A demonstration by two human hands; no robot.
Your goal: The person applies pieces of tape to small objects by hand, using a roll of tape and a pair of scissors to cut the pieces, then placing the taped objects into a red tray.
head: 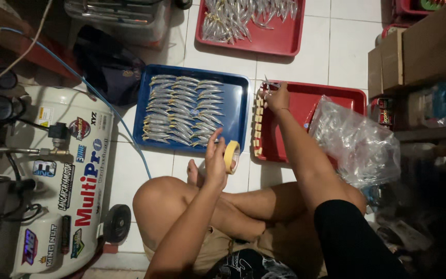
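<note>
Tape roll [232, 156] pinched in my left hand [215, 165]; right hand [277, 98] fingers press tape pieces [258, 121] along red tray [336, 93] rim, handy.

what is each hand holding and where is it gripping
The left hand holds a roll of tape by its rim. The right hand pinches something small over the red tray; what it is cannot be told.

Smooth plastic blue tray [241, 111] and red tray [336, 98], slight sheen. Shiny silvery lure-shaped pieces [181, 109] in rows, metallic-looking. Papery yellowish tape roll [231, 156] in left hand [214, 164]. Crinkly clear plastic bag [360, 142]. Glossy white floor tiles [344, 46]. Matt brown cardboard boxes [419, 49].
</note>
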